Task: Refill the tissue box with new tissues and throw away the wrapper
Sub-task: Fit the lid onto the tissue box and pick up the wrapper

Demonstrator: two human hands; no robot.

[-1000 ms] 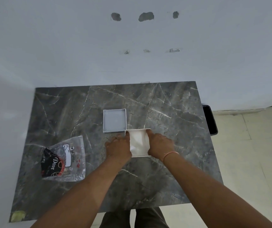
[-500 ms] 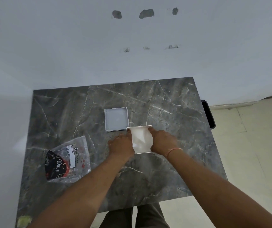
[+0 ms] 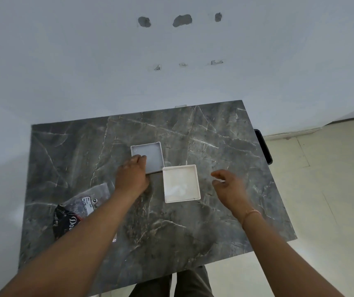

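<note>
The tissue box (image 3: 181, 183) sits open-topped near the middle of the dark marble table (image 3: 214, 221), a white square tub with white tissues (image 3: 179, 185) lying inside it, filling it from wall to wall. Taking that box as the mark: its lid (image 3: 150, 156) lies flat on the table just beyond it and to its left, the inner side facing up, one corner almost meeting the box's far left corner.

The left hand (image 3: 132, 176) is to the left of the box, knuckles up, fingers bent down over the lid's near left edge; whether they actually pinch the rim I cannot tell from here. The right hand (image 3: 228, 187) is to the right of the box, apart from it and empty, fingers loosely curled and spread, thumb toward the box. A thin band (image 3: 250, 214) circles that wrist.

The wrapper (image 3: 79, 207) lies well to the left of the box and nearer the person, clear plastic with a dark printed patch and a white label, flat on the table and partly covered by the left forearm.

A black object (image 3: 264, 146) shows past the table's right edge, well to the right of the box. Beyond the box rises a white wall (image 3: 86, 61) with patched holes.
</note>
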